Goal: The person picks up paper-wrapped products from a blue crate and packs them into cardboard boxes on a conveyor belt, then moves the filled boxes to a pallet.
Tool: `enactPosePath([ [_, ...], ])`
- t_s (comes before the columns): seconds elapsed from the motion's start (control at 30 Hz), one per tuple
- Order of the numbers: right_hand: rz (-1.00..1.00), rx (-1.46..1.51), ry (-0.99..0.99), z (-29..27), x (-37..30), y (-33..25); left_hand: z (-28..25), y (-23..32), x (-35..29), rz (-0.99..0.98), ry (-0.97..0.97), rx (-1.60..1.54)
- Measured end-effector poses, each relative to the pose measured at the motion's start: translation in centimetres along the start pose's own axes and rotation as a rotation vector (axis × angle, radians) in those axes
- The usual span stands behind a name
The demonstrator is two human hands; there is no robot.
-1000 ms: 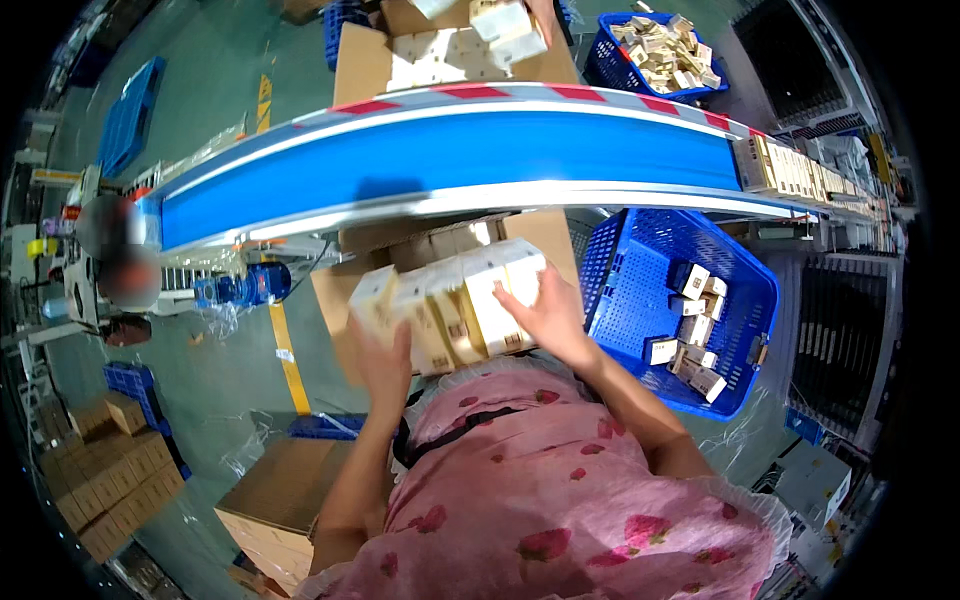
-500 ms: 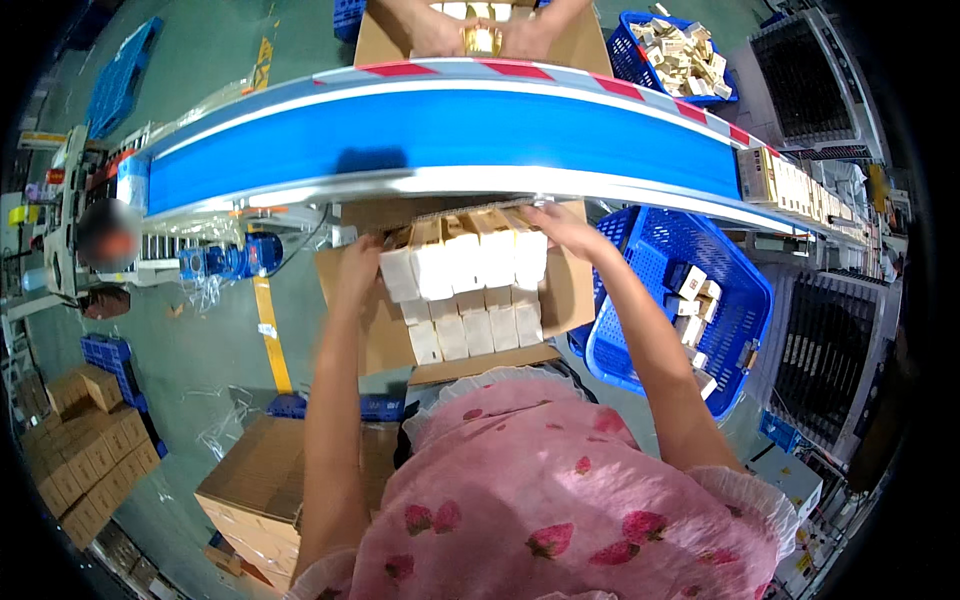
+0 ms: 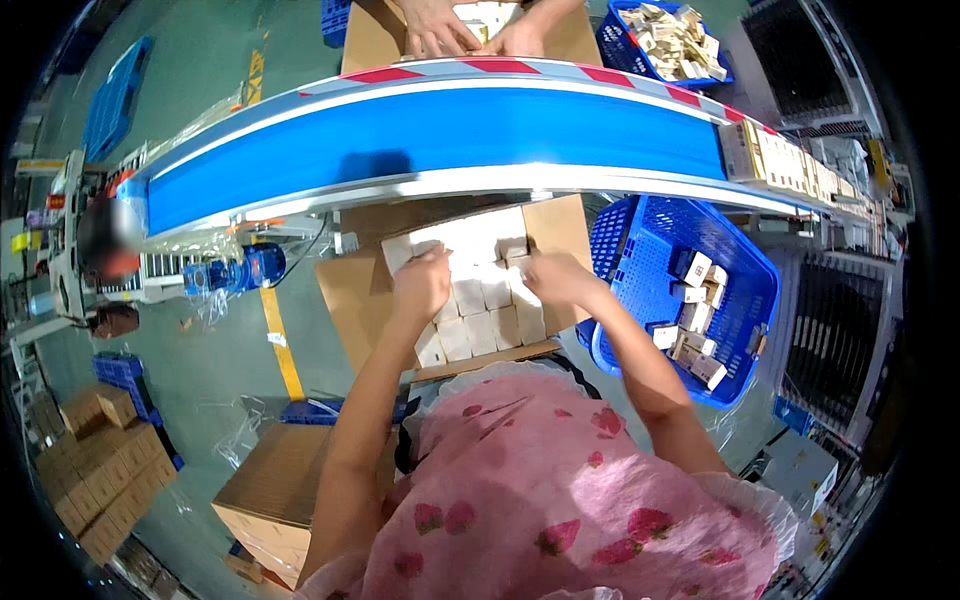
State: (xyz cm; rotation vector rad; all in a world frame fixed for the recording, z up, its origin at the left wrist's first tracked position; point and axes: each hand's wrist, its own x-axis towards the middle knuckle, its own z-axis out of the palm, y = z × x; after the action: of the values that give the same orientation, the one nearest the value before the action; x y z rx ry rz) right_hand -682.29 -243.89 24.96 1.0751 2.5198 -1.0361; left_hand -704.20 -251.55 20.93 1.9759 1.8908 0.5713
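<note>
An open cardboard carton (image 3: pixel 557 232) stands in front of me, packed with rows of small white boxes (image 3: pixel 480 334). My left hand (image 3: pixel 424 285) is over the left part of the rows, its fingers curled together against the box tops. Whether it grips one is hidden. On the right side of the rows, my right hand (image 3: pixel 555 278) has its fingertips at the boxes near the carton's right flap. Its fingers are smeared by motion.
A blue conveyor belt (image 3: pixel 560 130) crosses beyond the carton, with small boxes (image 3: pixel 775 160) lined up at its right end. Across it, a co-worker's hands (image 3: pixel 515 38) are in another carton. A blue basket (image 3: pixel 755 290) with loose boxes stands right; a closed carton (image 3: pixel 275 475) sits lower left.
The row of small boxes held between my hands is now down in the carton with the others. Both hands have moved inward over the boxes.
</note>
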Motion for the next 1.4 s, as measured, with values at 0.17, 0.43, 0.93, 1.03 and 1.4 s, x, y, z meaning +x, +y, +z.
enactPosePath([
  [0.17, -0.036, 0.211, -0.698, 2.0, -7.1, -3.1, -7.3, 4.0, 3.8, 0.062, 0.315, 0.025],
  [0.43, 0.385, 0.451, 0.332, 4.3, -1.9, 6.9, 1.4, 1.2, -8.3, 0.088, -0.294, 0.208],
  [0.93, 0.023, 0.285, 0.174, 11.3, 2.8, -6.2, -2.0, -5.5, -6.8, -0.072, -0.041, -0.039],
  [1.03, 0.053, 0.261, 0.191, 11.4, 2.5, -6.7, -4.0, -17.3, -8.0, -0.650, 0.003, -1.459],
  [1.4, 0.182, 0.830, -0.282, 9.8, -3.9, -7.2, 4.1, 0.4, 5.9, 0.114, -0.052, 0.172],
])
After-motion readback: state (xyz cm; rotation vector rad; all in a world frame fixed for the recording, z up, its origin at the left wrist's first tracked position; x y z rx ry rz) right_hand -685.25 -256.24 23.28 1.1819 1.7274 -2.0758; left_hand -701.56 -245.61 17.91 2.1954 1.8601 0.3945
